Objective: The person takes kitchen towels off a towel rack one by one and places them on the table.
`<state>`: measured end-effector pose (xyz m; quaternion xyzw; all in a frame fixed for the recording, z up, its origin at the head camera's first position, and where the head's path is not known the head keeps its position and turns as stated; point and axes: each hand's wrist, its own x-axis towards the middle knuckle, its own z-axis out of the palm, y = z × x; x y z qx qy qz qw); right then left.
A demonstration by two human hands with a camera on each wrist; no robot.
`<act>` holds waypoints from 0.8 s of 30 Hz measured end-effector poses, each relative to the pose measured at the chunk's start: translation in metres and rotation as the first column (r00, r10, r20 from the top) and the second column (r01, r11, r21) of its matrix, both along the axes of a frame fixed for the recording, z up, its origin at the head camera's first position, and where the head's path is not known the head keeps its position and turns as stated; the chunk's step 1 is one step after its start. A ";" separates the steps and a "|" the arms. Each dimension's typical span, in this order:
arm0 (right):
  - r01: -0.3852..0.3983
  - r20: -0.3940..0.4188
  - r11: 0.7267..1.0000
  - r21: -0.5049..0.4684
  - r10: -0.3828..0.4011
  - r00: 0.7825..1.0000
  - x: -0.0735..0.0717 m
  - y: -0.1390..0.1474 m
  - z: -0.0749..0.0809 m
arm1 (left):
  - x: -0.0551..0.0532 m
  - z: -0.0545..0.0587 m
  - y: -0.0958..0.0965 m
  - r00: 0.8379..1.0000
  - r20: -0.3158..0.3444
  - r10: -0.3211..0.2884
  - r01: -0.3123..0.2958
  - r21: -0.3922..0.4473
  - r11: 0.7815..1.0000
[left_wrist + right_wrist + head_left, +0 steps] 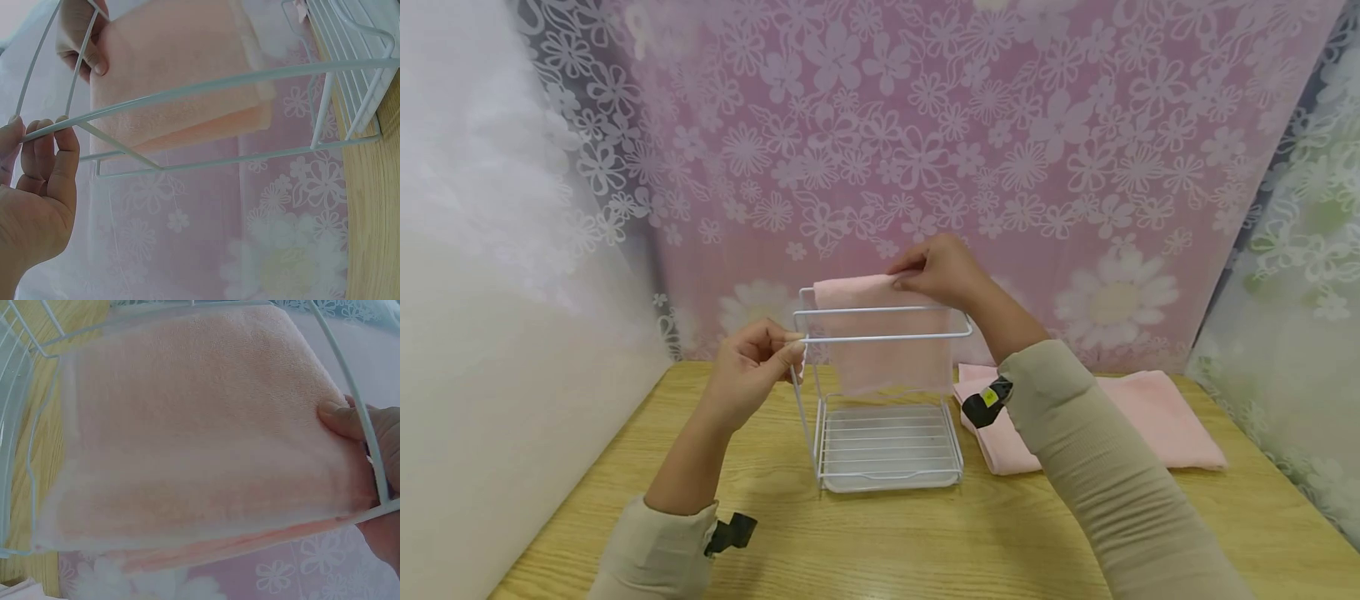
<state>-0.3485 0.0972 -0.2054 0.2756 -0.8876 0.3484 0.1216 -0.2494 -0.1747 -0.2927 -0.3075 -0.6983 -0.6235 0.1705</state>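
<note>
A white wire rack with upper rails and a slatted lower shelf stands on the table. Over its back rail hangs a folded pink towel, its front face dropping behind the nearer rails. My right hand pinches the towel's top fold near its right end, thumb in front. At the rack's upper left corner, my left hand grips the white wire between thumb and fingers. The left wrist view shows those fingers curled on the rail, and in the right wrist view the towel fills most of the frame.
More pink towels lie folded on the wooden table to the right, partly behind my right sleeve. A pale tray sits under the rack's slats. A floral pink curtain hangs close behind.
</note>
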 end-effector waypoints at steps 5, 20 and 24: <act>-0.004 -0.022 1.000 -0.027 0.004 1.000 0.004 0.000 0.005 | 0.001 0.001 0.001 1.000 0.004 0.001 -0.001 -0.001 1.000; -0.048 -0.046 0.997 -0.055 0.045 0.998 0.014 0.001 0.012 | 0.001 0.002 0.001 1.000 0.009 -0.013 0.013 0.008 1.000; -0.062 -0.080 0.996 -0.058 0.057 0.995 0.017 0.001 0.013 | 0.001 0.002 0.000 1.000 0.006 -0.013 0.013 0.008 1.000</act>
